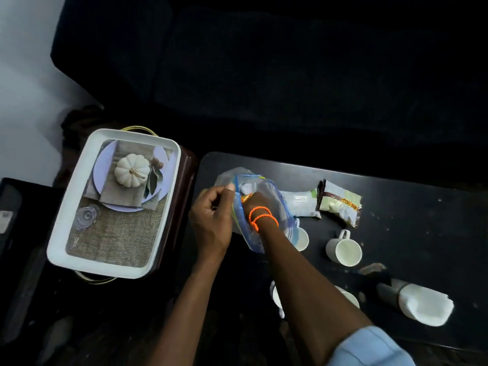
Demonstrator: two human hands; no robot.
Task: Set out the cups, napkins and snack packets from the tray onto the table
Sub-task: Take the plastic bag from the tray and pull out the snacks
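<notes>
My left hand (211, 220) pinches the open rim of a clear zip bag (277, 204) held over the left end of the black table (409, 207). My right hand (257, 202), with orange bands at the wrist, is reached inside the bag next to a small orange packet (245, 198); its fingers are hidden. Two snack packets lie on the table, a white one (301, 203) and a green-brown one (340, 203). A white cup (343, 250) stands to the right, another cup (302, 239) shows behind the bag, and a third cup (350, 297) sits under my right forearm. The white tray (79, 210) at left holds nothing loose.
A stack of white napkins (425, 307) in a dark holder lies near the table's right front. The tray, with a pumpkin picture printed on its floor, rests on a dark brown stand (184, 186). A dark sofa fills the background.
</notes>
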